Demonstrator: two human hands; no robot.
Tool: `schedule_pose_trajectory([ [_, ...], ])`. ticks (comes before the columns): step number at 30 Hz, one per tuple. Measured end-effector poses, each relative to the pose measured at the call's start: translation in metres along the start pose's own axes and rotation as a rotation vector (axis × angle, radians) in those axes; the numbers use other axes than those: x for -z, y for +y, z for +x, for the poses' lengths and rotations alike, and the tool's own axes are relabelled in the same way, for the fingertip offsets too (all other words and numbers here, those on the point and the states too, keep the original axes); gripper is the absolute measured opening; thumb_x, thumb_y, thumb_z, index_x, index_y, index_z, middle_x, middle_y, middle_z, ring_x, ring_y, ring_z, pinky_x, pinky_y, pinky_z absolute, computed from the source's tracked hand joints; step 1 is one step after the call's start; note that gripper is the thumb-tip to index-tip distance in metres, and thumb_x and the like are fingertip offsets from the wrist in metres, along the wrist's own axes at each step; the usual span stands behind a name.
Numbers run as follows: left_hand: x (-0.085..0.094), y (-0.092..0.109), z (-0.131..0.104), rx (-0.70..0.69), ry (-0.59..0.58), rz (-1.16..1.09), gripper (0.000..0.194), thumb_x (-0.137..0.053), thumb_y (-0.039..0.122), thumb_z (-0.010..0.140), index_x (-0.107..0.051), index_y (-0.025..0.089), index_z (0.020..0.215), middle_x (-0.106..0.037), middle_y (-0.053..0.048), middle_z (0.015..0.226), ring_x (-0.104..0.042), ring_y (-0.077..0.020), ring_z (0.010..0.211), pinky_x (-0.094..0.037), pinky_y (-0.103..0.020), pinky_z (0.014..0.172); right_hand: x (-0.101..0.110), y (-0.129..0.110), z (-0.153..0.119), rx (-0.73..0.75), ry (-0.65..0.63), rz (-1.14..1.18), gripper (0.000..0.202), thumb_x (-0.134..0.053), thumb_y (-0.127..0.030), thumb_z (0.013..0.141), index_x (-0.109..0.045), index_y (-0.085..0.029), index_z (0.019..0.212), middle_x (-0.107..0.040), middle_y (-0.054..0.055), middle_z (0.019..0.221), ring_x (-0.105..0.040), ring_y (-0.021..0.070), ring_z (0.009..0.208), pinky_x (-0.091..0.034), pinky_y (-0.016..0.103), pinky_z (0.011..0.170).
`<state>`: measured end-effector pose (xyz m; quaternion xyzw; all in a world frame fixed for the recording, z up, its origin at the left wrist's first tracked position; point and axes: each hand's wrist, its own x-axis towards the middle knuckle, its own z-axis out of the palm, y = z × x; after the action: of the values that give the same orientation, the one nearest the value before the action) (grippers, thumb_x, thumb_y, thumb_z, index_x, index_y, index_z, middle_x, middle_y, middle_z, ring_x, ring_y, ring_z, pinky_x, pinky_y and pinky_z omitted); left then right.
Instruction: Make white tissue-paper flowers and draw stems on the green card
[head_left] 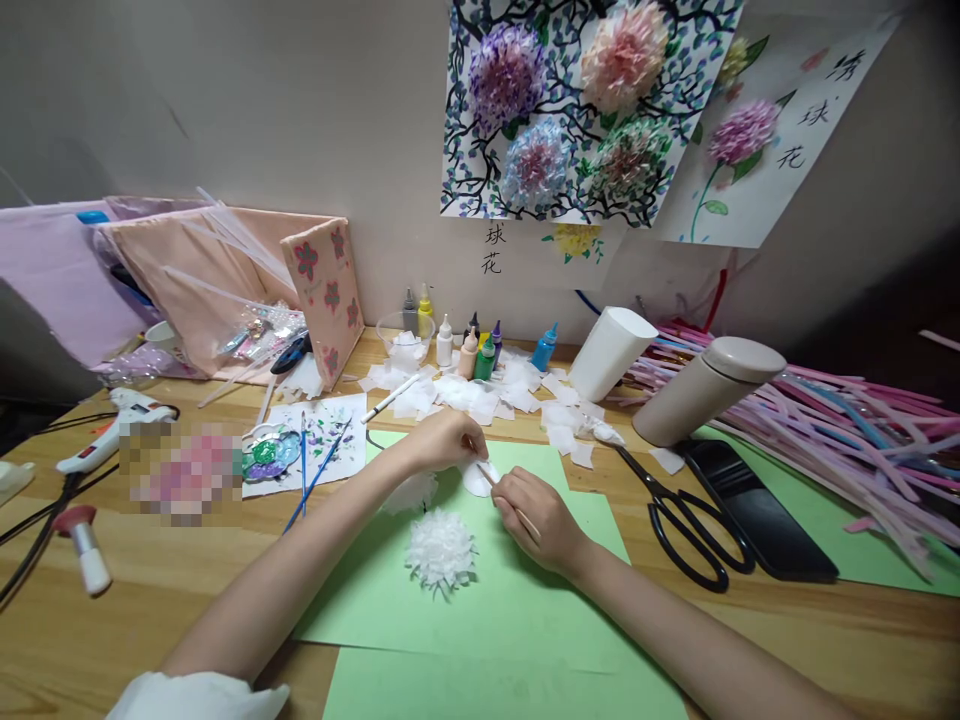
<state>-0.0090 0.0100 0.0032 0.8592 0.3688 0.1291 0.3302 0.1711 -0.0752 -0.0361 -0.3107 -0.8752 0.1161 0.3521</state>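
- While the right hand [538, 520] pinches a thin stick [488, 475], its long axis slants forward-left onto the white disc [474, 486].
- The left hand [448, 440] curls its fingers at the disc's far edge; whether they pinch anything, I cannot tell.
- Green paper [540, 625] lies underneath.

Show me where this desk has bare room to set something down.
Bare: the green paper on the near side of the white flower; the wood between sponge brush and left forearm; a wood strip between phone and right forearm.
Crowded: the back, with bottles and white scraps, and the far right, under pink strips.
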Motion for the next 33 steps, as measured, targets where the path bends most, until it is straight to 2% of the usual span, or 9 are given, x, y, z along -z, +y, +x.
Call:
schedule_pose_trajectory([
  [10, -0.002, 0.003, 0.0, 0.015, -0.019, 0.005, 0.02, -0.057, 0.008, 0.067, -0.072, 0.015, 0.078, -0.071, -0.004, 0.077, -0.061, -0.0132, 0.068, -0.044, -0.018, 0.063, -0.001, 0.0, 0.002, -0.07, -0.044, -0.004, 0.02, -0.032, -0.017, 0.091, -0.048, -0.019, 0.079, -0.052, 0.004, 0.066, -0.042, 0.017, 0.064, -0.036, 0.029, 0.059],
  [20, 0.015, 0.008, -0.006, 0.033, -0.054, 0.003, 0.016, -0.058, 0.012, 0.068, -0.07, 0.014, 0.078, -0.07, -0.005, 0.078, -0.061, -0.0137, 0.068, -0.043, -0.021, 0.063, -0.004, 0.003, 0.002, -0.194, -0.013, 0.056, 0.023, -0.03, -0.02, 0.093, -0.048, -0.02, 0.08, -0.052, 0.004, 0.07, -0.045, 0.0175, 0.068, -0.039, 0.031, 0.062],
  [27, 0.006, -0.001, -0.004, 0.047, -0.037, 0.011, 0.014, -0.057, 0.012, 0.068, -0.067, 0.014, 0.078, -0.068, -0.004, 0.076, -0.06, -0.0134, 0.067, -0.043, -0.021, 0.062, -0.004, 0.003, 0.002, -0.208, 0.028, 0.102, 0.024, -0.029, -0.02, 0.094, -0.043, -0.021, 0.074, -0.047, 0.002, 0.066, -0.043, 0.0168, 0.064, -0.039, 0.031, 0.06],
  [33, 0.001, -0.001, -0.002, 0.09, 0.043, 0.035, 0.025, -0.057, 0.012, 0.068, -0.063, 0.015, 0.092, -0.065, -0.004, 0.078, -0.059, -0.0138, 0.068, -0.043, -0.022, 0.06, -0.004, 0.004, 0.003, -0.207, 0.01, 0.108, 0.022, -0.029, -0.021, 0.094, -0.046, -0.02, 0.079, -0.049, 0.003, 0.069, -0.045, 0.0172, 0.068, -0.039, 0.031, 0.063],
])
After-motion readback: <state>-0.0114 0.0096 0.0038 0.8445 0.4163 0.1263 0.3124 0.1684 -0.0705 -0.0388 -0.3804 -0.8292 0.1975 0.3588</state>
